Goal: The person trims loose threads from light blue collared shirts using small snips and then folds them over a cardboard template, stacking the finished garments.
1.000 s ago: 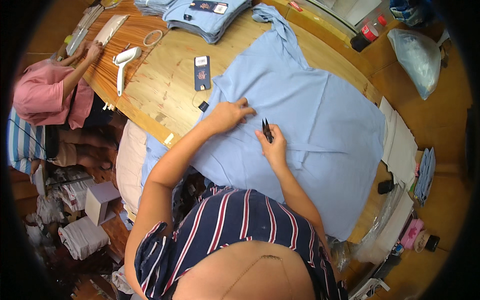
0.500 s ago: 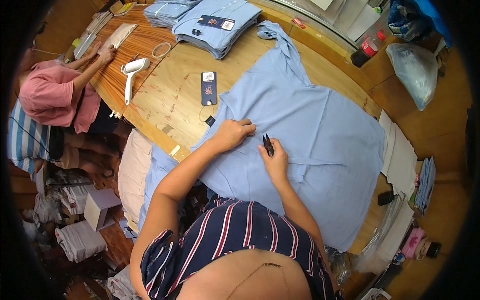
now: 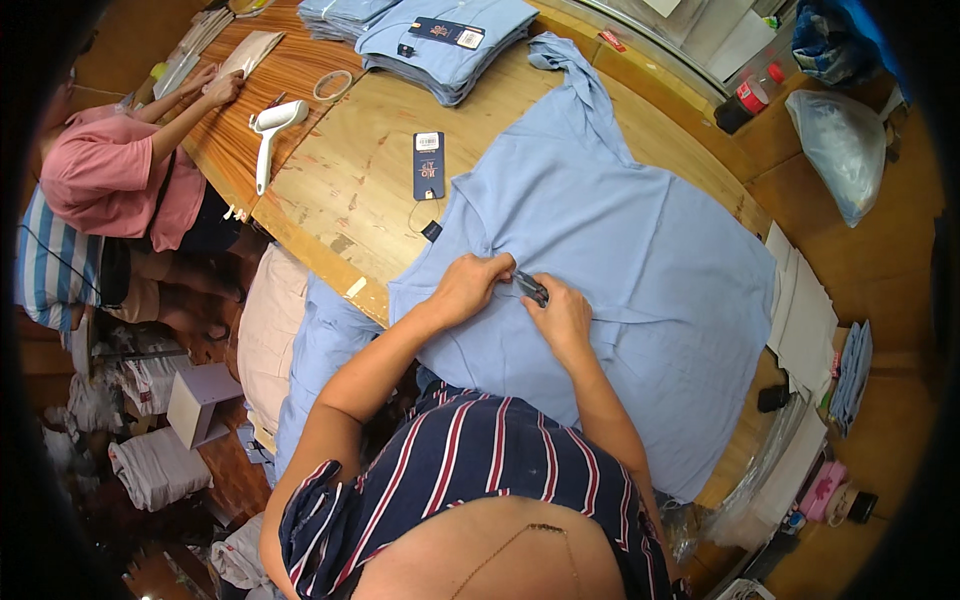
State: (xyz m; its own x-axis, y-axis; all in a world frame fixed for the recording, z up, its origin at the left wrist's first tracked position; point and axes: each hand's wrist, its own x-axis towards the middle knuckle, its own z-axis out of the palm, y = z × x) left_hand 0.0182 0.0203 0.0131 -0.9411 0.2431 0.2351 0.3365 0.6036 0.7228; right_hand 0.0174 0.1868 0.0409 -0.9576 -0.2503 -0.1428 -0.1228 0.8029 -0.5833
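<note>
Well, beginning at the left end of the table point(image 3: 345, 190), I see a co-worker in a pink shirt point(image 3: 100, 185), with 2 hands point(image 3: 226, 90) on a flat pale packet point(image 3: 252, 52). To the right of this packet lie a white lint roller point(image 3: 266, 150) and a ring of tape point(image 3: 320, 97). Then, on the bare wood, comes a dark hang tag point(image 3: 429, 172), just beside the spread garment, and behind it a stack of folded blue garments point(image 3: 430, 65) near the far edge.

The left hand point(image 3: 473, 289) of the person rests on the cloth, its fingers bent together; whether they pinch a fold, I cannot tell. The right hand point(image 3: 562, 318) is closed around small dark snips point(image 3: 532, 290), whose tip points to the left fingertips. Under both hands lies the light-blue garment point(image 3: 690, 270), spread from the near edge across the table toward its right end. Farther right are a dark bottle with a red cap point(image 3: 745, 100), white sheets point(image 3: 803, 300) at the right edge and a filled plastic bag point(image 3: 838, 150).
</note>
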